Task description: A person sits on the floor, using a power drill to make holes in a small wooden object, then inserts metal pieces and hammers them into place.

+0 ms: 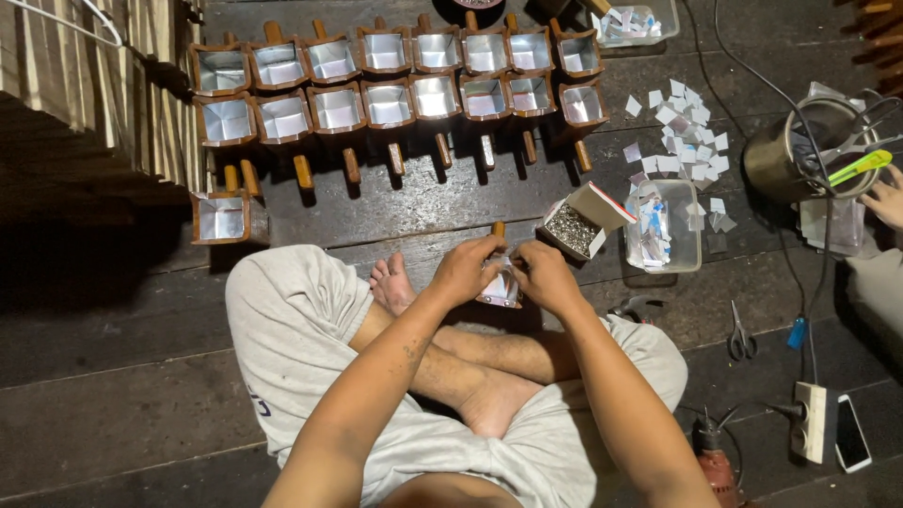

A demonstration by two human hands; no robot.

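While both hands [508,273] grip one scoop [499,287], seventeen line the floor [141,376].

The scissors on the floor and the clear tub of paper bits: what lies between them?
In the head view, only bare dark floorboards lie between the scissors and the clear tub. A few loose paper squares sit just right of the tub.

My left hand [467,271] and right hand [544,275] meet in front of me, fingers curled inward, forearms angled together, legs crossed beneath.
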